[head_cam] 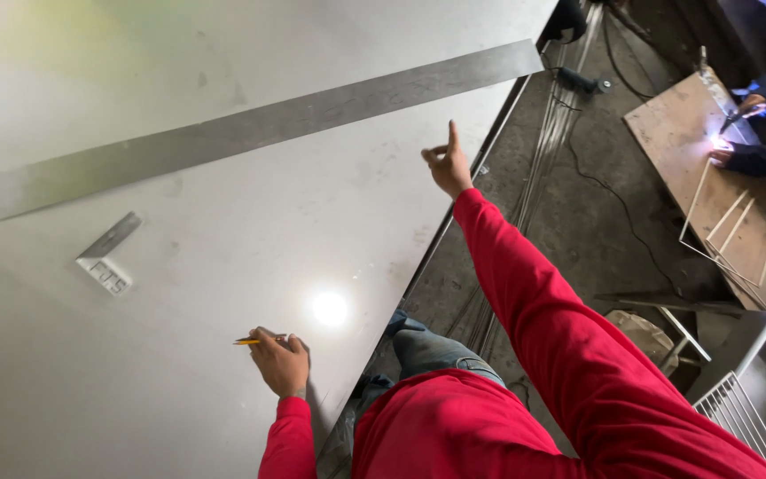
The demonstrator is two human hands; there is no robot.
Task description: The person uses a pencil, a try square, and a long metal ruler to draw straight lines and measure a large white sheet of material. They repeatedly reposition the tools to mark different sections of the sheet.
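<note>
Two hands: left hand (pixel 281 362) grips pencil (pixel 254 340); right hand (pixel 448 164) raised, pointing.

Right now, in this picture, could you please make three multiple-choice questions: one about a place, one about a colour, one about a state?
1. Where does the long metal strip lie?
A. on the floor
B. on the large metal sheet
C. on the wooden board

2. What colour are the person's sleeves?
A. blue
B. grey
C. red

3. What is the state of the left hand?
A. it holds a pencil
B. it is raised in the air
C. it grips the small square

Answers: 1 B, the strip crosses the sheet; 2 C, both sleeves are red; 3 A, the pencil sticks out of the fingers while the right hand is raised.
</note>
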